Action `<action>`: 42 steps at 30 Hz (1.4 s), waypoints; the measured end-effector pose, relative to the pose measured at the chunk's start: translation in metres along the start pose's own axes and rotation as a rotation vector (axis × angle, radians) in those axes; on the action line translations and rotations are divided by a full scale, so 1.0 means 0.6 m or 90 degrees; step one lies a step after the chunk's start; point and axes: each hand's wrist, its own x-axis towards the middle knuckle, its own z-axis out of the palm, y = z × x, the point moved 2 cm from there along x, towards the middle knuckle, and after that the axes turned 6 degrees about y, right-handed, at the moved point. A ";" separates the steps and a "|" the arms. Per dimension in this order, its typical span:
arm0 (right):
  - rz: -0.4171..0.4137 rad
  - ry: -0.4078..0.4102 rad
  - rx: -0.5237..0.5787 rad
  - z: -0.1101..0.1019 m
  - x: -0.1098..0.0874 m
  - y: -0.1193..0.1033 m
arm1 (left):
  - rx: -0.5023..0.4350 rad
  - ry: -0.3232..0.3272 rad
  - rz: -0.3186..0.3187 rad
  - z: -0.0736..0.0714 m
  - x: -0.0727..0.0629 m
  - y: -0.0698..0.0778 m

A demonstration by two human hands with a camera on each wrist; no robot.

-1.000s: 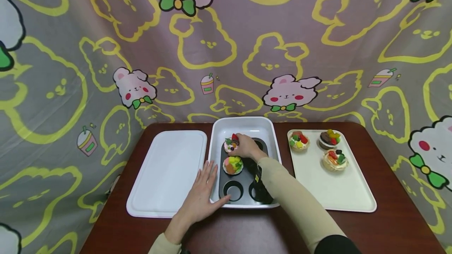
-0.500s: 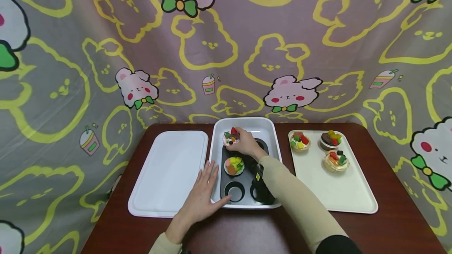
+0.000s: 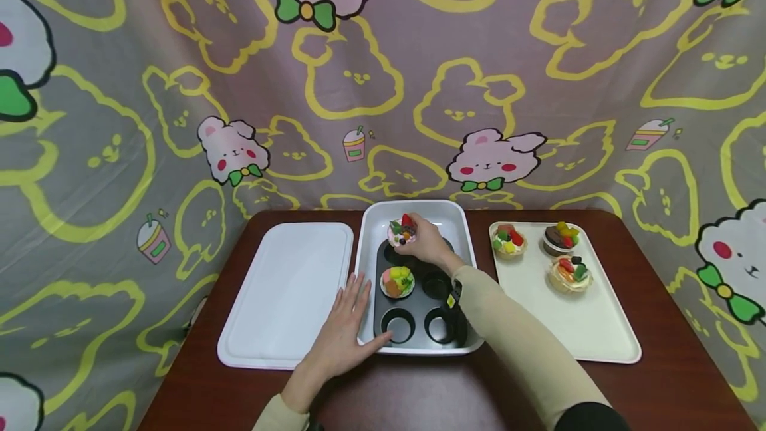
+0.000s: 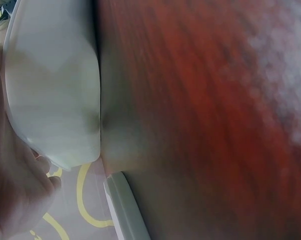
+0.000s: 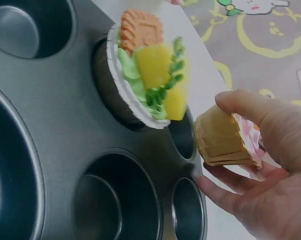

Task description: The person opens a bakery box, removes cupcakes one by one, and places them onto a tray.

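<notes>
My right hand (image 3: 423, 243) pinches a pink-frosted cupcake (image 3: 401, 231) topped with berries and leaves. In the right wrist view, its tan paper cup (image 5: 220, 137) is between thumb and fingers, lifted above the far cups of the dark muffin pan (image 5: 55, 105). Another cupcake (image 5: 163, 82), with yellow fruit, a biscuit and green cream, sits in the pan's middle left cup. Spread flat, my left hand (image 3: 343, 330) rests at the left rim of the white basin (image 3: 366, 231) that holds the pan. Its thumb reaches over the near left corner of the pan.
A white tray (image 3: 281, 291) lies left of the basin on the brown table (image 3: 419, 391). To the right is a cream tray (image 3: 556, 331) bearing a fruit tart (image 3: 507, 240), a chocolate cupcake (image 3: 560, 238) and a cream-topped tart (image 3: 568, 274). A patterned cloth (image 3: 413, 85) hangs behind.
The right hand has lifted the pink cupcake out of the pan's far left cup and moved slightly right with it. That cup now shows dark beneath. The left hand stays put.
</notes>
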 end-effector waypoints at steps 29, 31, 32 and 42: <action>0.152 0.003 0.318 -0.111 -0.073 0.042 | -0.003 0.011 0.005 0.004 -0.002 0.000; 0.150 0.008 0.317 -0.120 -0.081 0.049 | -0.004 0.014 0.007 0.004 -0.002 -0.001; 0.146 0.009 0.314 -0.125 -0.085 0.052 | -0.003 0.015 0.009 0.004 -0.002 -0.002; 0.147 0.018 0.289 -0.178 -0.133 0.083 | -0.004 0.040 0.023 0.007 -0.002 -0.002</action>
